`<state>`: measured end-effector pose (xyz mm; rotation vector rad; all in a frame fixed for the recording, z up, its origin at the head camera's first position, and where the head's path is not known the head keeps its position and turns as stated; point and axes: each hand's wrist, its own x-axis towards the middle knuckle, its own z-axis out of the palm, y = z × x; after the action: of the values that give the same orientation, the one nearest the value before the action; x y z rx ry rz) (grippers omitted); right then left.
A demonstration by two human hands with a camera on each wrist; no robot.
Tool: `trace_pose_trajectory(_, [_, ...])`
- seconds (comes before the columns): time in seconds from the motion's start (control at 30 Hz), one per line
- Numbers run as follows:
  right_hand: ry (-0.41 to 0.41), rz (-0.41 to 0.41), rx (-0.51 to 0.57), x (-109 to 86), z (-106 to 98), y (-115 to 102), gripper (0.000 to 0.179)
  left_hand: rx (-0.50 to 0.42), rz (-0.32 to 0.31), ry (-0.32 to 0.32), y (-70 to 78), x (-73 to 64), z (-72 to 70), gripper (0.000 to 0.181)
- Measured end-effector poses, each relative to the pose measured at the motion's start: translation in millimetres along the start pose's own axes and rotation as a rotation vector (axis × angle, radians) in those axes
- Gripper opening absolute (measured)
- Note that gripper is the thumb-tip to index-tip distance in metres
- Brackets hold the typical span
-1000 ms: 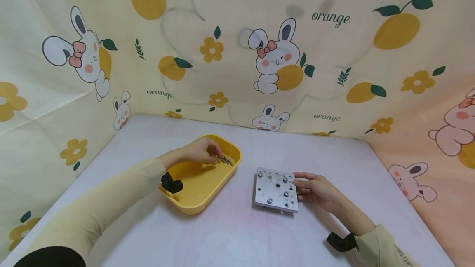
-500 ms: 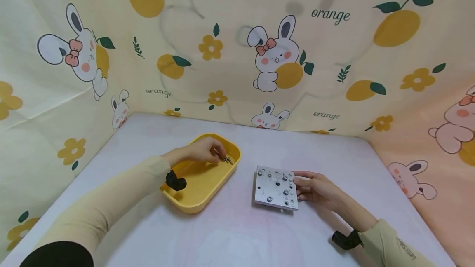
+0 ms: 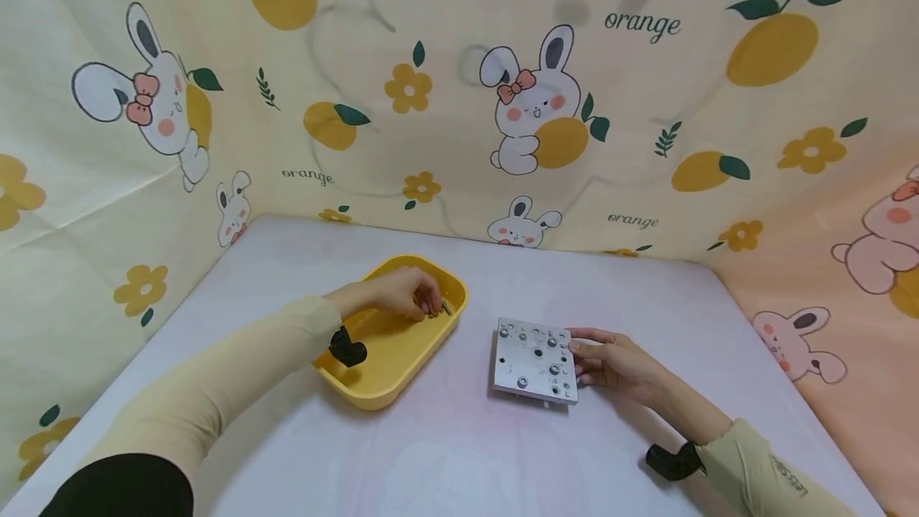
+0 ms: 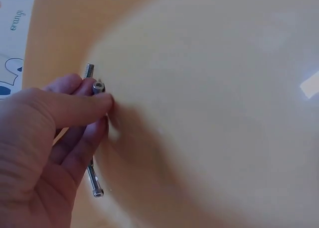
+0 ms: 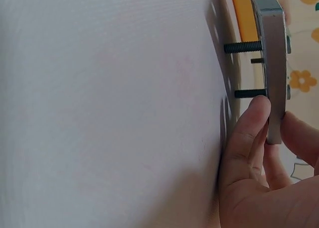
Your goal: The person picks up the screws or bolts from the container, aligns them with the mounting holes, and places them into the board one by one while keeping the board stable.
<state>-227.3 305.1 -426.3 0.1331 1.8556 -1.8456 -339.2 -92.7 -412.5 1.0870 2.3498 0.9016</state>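
Note:
Inside the yellow tray (image 3: 388,361), my left hand (image 3: 400,291) reaches down at the far end among several small metal screws (image 3: 446,309). In the left wrist view its thumb and fingers pinch a socket head screw (image 4: 98,86), head showing just above the thumb tip. A threaded end (image 4: 88,70) pokes up behind the fingers, and another socket head screw (image 4: 95,182) lies below them. My right hand (image 3: 619,367) grips the right edge of a square metal plate (image 3: 518,359) with thumb and fingers. Screw heads show on its top; threaded shanks (image 5: 243,47) stick out underneath.
A white table (image 3: 431,461) carries the tray on the left and the plate to its right. A printed cloth (image 3: 445,102) with rabbits and oranges hangs behind and along both sides. Black wrist cameras (image 3: 673,462) are strapped near both sleeves.
My left hand has shifted slightly right within the tray, its fingertips now covering more of the screws. The right hand keeps the plate in about the same place.

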Motion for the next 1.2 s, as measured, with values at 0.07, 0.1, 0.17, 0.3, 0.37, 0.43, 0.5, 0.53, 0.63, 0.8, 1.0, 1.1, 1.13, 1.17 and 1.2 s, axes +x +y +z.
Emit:
trace_pose_trajectory(0.07, [-0.004,-0.002,0.002,0.5,0,0,0.058,0.01,0.01,-0.006,-0.2,0.9,-0.2,0.02])
trace_pose_trajectory(0.1, [-0.004,-0.001,0.003,0.7,-1,-1,0.058,0.016,0.011,-0.007,-0.4,1.3,-0.4,0.02])
trace_pose_trajectory(0.17, [0.0,0.004,0.006,1.2,-1,-1,0.058,0.039,0.009,-0.01,-0.7,2.0,-0.7,0.017])
trace_pose_trajectory(0.3, [0.011,0.015,0.014,1.8,-1,-2,0.056,0.07,-0.008,-0.018,0.3,2.1,-1.2,0.015])
trace_pose_trajectory(0.37, [0.012,0.015,0.018,1.7,-1,-2,0.054,0.072,-0.013,-0.025,1.6,1.3,-1.3,0.015])
trace_pose_trajectory(0.43, [0.009,0.016,0.023,1.6,-1,-2,0.052,0.069,-0.014,-0.036,3.1,0.2,-1.3,0.014])
trace_pose_trajectory(0.5, [0.004,0.017,0.026,1.6,-1,-2,0.051,0.057,-0.011,-0.05,4.8,-1.2,-1.0,0.014])
trace_pose_trajectory(0.53, [0.001,0.017,0.027,1.6,-1,-1,0.05,0.052,-0.008,-0.056,5.6,-2.1,-0.9,0.014])
trace_pose_trajectory(0.63, [-0.006,0.019,0.03,2.0,-2,0,0.05,0.035,-0.002,-0.066,7.7,-3.9,-0.5,0.014])
trace_pose_trajectory(0.8, [-0.008,0.025,0.037,2.0,-3,0,0.051,0.017,-0.019,-0.068,9.0,-5.0,1.1,0.015])
trace_pose_trajectory(1.0, [-0.002,0.023,0.045,0.5,-3,0,0.051,0.03,-0.028,-0.072,8.6,-4.0,3.3,0.013])
trace_pose_trajectory(1.1, [-0.001,0.021,0.04,0.9,-4,1,0.051,0.025,-0.026,-0.061,5.9,-4.1,4.8,0.011])
trace_pose_trajectory(1.13, [-0.002,0.019,0.037,1.2,-4,1,0.051,0.018,-0.021,-0.054,5.5,-4.7,5.0,0.011])
trace_pose_trajectory(1.17, [-0.003,0.018,0.037,1.4,-4,2,0.05,0.01,-0.013,-0.046,5.2,-5.6,5.0,0.011])
trace_pose_trajectory(1.2, [-0.003,0.018,0.035,1.6,-4,2,0.049,0.003,-0.003,-0.037,4.9,-6.7,5.0,0.011])
